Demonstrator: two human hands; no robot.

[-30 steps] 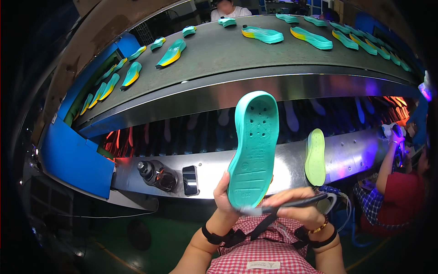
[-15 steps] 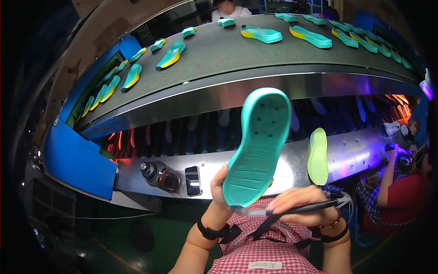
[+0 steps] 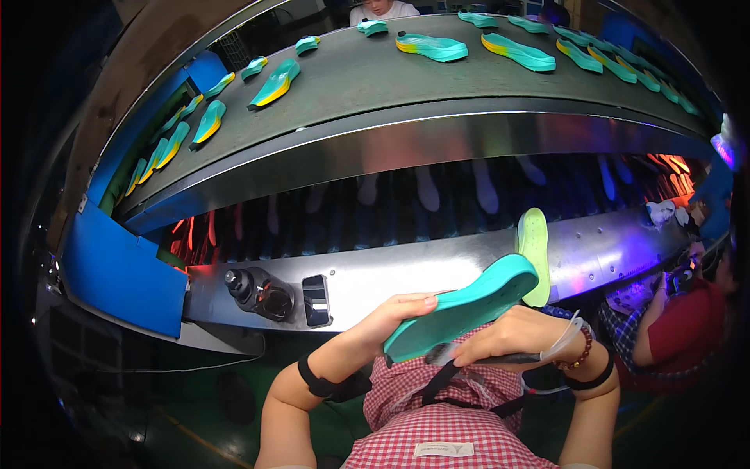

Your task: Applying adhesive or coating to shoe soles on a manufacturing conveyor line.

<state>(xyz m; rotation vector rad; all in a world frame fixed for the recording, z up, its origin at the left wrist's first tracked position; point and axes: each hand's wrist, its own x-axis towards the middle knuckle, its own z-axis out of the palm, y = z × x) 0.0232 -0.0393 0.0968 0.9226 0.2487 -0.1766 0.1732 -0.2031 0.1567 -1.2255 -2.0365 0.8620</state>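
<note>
My left hand [image 3: 400, 314] is closed on the edge of a teal shoe sole [image 3: 473, 306], fingers along its far side. The sole is tilted, its heel-to-toe length running from lower left to upper right. In my right hand [image 3: 512, 334] is a slim black-handled tool [image 3: 508, 359], its greyish tip [image 3: 442, 354] close to the sole's lower end; whether the tip touches I cannot tell. A clear strip or tube [image 3: 569, 334] lies by my right wrist. Just beyond the held sole, a lime-green sole [image 3: 533, 246] lies on the metal ledge [image 3: 406, 270].
A black bottle [image 3: 262, 294] and a phone [image 3: 316, 301] sit on the ledge at left. Behind it a dark conveyor belt [image 3: 351, 86] carries several teal-and-yellow soles [image 3: 431, 48]. More soles show in the glowing lower bay. Another person [image 3: 687, 320] works at right; someone is across the belt.
The sole has tipped from nearly upright to a flatter slant and moved lower. My right hand has come in closer beneath it with the tool. The view has shifted slightly.
</note>
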